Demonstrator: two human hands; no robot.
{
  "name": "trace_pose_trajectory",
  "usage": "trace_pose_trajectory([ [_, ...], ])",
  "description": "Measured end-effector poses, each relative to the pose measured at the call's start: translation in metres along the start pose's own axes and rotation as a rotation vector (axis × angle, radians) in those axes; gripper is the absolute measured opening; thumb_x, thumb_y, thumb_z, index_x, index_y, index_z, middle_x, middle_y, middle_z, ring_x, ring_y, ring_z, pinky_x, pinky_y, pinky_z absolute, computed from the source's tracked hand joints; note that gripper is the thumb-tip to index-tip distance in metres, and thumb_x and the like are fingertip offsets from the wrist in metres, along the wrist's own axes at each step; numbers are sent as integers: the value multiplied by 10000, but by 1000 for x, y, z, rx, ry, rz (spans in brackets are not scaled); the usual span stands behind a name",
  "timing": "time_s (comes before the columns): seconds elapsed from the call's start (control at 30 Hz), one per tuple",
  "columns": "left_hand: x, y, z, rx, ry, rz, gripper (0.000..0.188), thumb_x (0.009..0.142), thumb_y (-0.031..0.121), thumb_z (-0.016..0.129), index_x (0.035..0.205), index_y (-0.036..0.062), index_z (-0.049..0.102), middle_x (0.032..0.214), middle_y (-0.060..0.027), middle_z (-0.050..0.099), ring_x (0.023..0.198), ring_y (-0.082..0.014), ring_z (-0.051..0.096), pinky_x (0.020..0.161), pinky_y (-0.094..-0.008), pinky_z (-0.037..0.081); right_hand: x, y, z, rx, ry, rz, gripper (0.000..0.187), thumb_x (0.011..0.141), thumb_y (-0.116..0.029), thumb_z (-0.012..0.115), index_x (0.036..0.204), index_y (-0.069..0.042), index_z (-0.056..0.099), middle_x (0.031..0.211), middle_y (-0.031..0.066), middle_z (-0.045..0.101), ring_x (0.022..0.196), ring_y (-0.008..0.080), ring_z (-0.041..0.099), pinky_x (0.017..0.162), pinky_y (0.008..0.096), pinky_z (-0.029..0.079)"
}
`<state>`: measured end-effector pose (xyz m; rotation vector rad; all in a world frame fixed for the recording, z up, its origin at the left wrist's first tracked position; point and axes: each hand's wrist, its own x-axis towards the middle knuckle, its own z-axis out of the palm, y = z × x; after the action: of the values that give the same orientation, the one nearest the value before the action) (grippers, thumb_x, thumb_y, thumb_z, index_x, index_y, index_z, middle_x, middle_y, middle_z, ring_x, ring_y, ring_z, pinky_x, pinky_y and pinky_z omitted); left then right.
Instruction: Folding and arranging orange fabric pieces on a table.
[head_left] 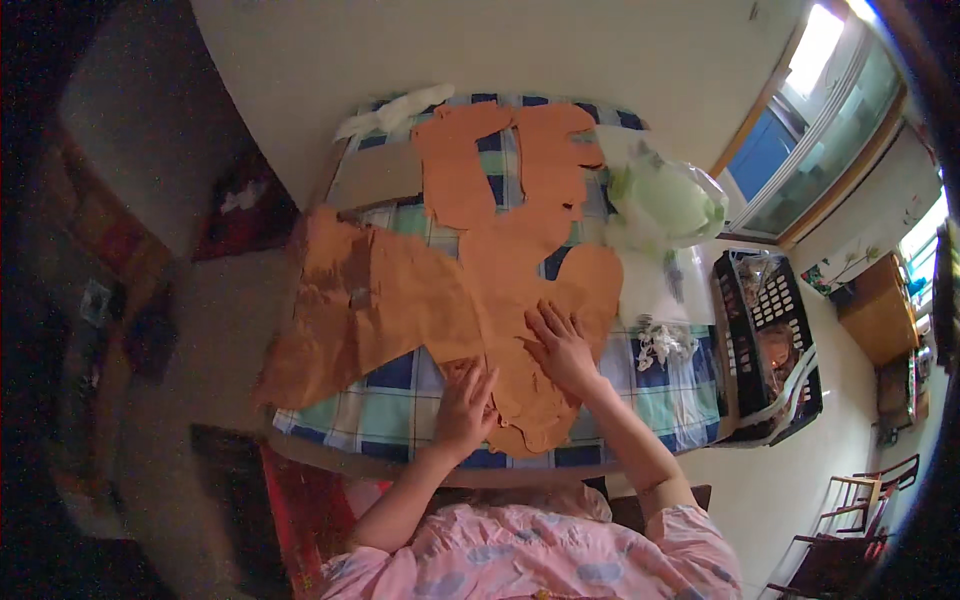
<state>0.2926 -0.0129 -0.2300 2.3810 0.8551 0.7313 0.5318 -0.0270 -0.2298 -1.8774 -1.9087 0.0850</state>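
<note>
Flat orange-brown cut-out pieces, which look like paper or cloth, lie on a checked tablecloth (390,400). Both hands rest on the nearest cut-out piece (530,400), which has a rounded, irregular near end close to the table's front edge. My left hand (466,408) lies at its left border, fingers pointing away from me and slightly bent. Flat on the middle of it is my right hand (560,348), with its fingers spread. A wide brown sheet (350,310) extends to the left, its near corner hanging by the table edge. Farther back lie two smaller cut-out pieces (455,160).
A pale green plastic bag (670,205) sits at the back right, with crumpled white scraps (665,345) nearer. Beside the table's right edge stands a black crate (735,350). A white bundle (400,110) lies at the far left corner. Chairs (850,510) stand at lower right.
</note>
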Motion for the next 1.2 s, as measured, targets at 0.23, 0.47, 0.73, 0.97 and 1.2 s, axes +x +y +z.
trace_pose_trajectory([
  [0.23,-18,-15,-5,235,-45,38,594,828,231,656,1343,26,439,1438,-160,381,1371,-303,310,1088,-540,252,-13,-9,12,-108,16,112,472,928,-305,511,1359,-123,452,1429,168,403,1370,344,302,1094,557,212],
  [0.47,-15,-17,-6,244,-69,1,566,860,220,619,1353,16,430,1440,-170,380,1357,-331,326,1096,-543,235,-26,-20,4,-154,48,56,484,919,-290,525,1367,-126,450,1418,156,413,1334,338,347,1080,541,246],
  [0.73,2,18,-1,107,59,59,558,861,234,620,1352,36,445,1430,-150,394,1361,-309,322,1088,-527,263,-38,-21,6,-155,34,72,486,918,-278,527,1373,-129,446,1425,148,408,1333,333,353,1082,543,240],
  [0.97,-1,22,18,245,-215,196,547,831,332,635,1314,104,515,1409,-118,430,1355,-283,333,1077,-534,262,-41,-16,1,-64,70,143,474,898,-251,560,1340,-103,475,1404,161,428,1334,339,352,1095,557,217],
  [1.2,19,11,4,217,-149,208,456,842,265,612,1249,70,555,1369,-126,471,1324,-289,380,1059,-515,296,-18,-20,-12,-27,137,181,464,851,-185,599,1297,-88,516,1362,164,466,1289,338,408,1060,545,277],
])
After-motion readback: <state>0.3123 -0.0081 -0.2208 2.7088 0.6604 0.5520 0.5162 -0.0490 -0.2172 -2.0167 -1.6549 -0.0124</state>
